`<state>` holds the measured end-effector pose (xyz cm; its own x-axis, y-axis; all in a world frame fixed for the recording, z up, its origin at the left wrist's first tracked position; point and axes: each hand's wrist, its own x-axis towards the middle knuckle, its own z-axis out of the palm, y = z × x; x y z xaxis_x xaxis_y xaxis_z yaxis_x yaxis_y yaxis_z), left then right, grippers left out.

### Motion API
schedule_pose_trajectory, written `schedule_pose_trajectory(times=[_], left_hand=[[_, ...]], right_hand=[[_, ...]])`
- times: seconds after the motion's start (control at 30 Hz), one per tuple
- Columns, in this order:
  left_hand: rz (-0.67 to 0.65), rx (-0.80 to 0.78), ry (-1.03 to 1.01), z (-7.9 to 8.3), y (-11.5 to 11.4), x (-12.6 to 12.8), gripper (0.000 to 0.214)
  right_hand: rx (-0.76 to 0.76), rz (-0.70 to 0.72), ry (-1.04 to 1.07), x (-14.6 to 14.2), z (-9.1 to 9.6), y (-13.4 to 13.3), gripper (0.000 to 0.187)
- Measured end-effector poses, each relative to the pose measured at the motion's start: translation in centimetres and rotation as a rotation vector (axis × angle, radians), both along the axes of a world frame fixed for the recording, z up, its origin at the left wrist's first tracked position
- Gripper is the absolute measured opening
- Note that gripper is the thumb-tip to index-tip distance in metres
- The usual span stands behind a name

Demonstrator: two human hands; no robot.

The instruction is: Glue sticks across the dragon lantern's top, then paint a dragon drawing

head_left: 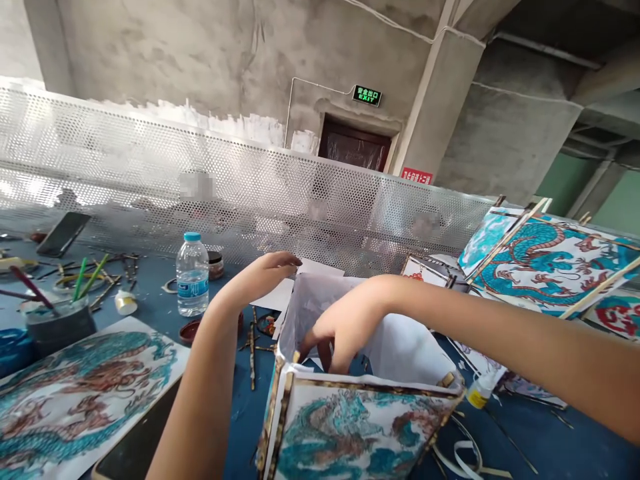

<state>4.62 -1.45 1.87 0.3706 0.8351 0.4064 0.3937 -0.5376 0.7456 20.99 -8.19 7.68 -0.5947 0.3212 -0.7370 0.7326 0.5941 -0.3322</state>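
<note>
**A:** Looking at the lantern (350,427) here, it's a box frame with dragon paper on the near face, sitting at the near edge of the blue desk (550,440), open at the top.

**B:** Where are the hands?

**A:** Right hand (335,333) is reaching down inside it from above, fingers spread loosely and pointing down, close to the white paper lining. Can't tell if it's gripping anything in there. Left hand (265,273) rests over the far left corner of the lantern, fingers held together and flat, clamped on nothing.

**B:** What else is on the desk?

**A:** Water bottle (193,273) just left of the left hand, standing upright. Further left, a dark pot (60,327) with brushes stuck in it. A dragon print (75,393) lies flat in the near left corner. On the right, a finished dragon panel (545,267) leans tilted, and a small glue bottle (481,392) lies right beside the lantern. Perforated metal screen (150,173) runs along the back.
</note>
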Motion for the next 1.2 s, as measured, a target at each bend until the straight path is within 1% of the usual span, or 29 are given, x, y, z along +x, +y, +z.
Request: schedule_pose_trajectory(times=[0.07,0.13,0.23,0.33,0.4,0.53,0.67,0.73,0.8,0.87,0.93,0.97,1.13,1.2], left_hand=[[0.005,-0.009,0.012,-0.1,0.1,0.0,0.030],[0.034,-0.006,0.025,-0.2,0.2,0.1,0.029],[0.162,0.043,0.059,-0.3,0.4,-0.1,0.029],[0.277,0.061,0.074,-0.4,0.6,-0.6,0.029],[0.326,0.060,0.057,-0.4,0.6,-1.1,0.028],[0.393,0.047,0.034,-0.3,0.5,-1.7,0.025],[0.383,0.045,0.037,-0.4,0.4,-1.8,0.026],[0.364,0.057,0.032,-0.4,0.4,-1.8,0.027],[0.301,0.052,0.005,-0.4,0.3,-1.7,0.027],[0.188,0.032,-0.038,-0.3,0.1,-1.5,0.029],[0.097,0.021,-0.068,-0.1,-0.2,-1.4,0.030],[0.078,0.026,-0.071,0.0,-0.3,-1.3,0.030],[0.097,0.063,-0.046,0.2,-0.8,-1.2,0.030],[0.081,0.064,-0.054,0.1,-0.7,-1.2,0.030]], right_hand=[[0.010,-0.008,0.075,-0.3,-0.1,-0.6,0.044],[-0.013,-0.026,0.164,-0.4,-0.3,-1.1,0.040],[-0.033,-0.053,0.234,-0.6,-0.5,-1.8,0.030],[-0.013,-0.060,0.235,-1.0,-0.5,-2.3,0.016],[-0.025,-0.078,0.237,-1.1,-0.6,-2.6,0.015],[-0.070,-0.112,0.315,-1.3,-1.0,-2.9,0.024],[-0.059,-0.094,0.422,-1.2,-1.7,-3.0,0.033],[-0.047,-0.087,0.468,-1.2,-2.0,-2.9,0.032],[-0.024,-0.073,0.507,-1.1,-2.3,-2.8,0.026],[0.015,-0.049,0.525,-1.0,-2.4,-2.9,0.021],[0.050,-0.027,0.527,-0.9,-2.4,-2.9,0.022],[0.066,-0.023,0.527,-0.8,-2.3,-3.0,0.022],[0.171,-0.010,0.576,0.0,-1.9,-2.9,0.013],[0.185,-0.020,0.610,0.4,-1.7,-2.7,0.013]])
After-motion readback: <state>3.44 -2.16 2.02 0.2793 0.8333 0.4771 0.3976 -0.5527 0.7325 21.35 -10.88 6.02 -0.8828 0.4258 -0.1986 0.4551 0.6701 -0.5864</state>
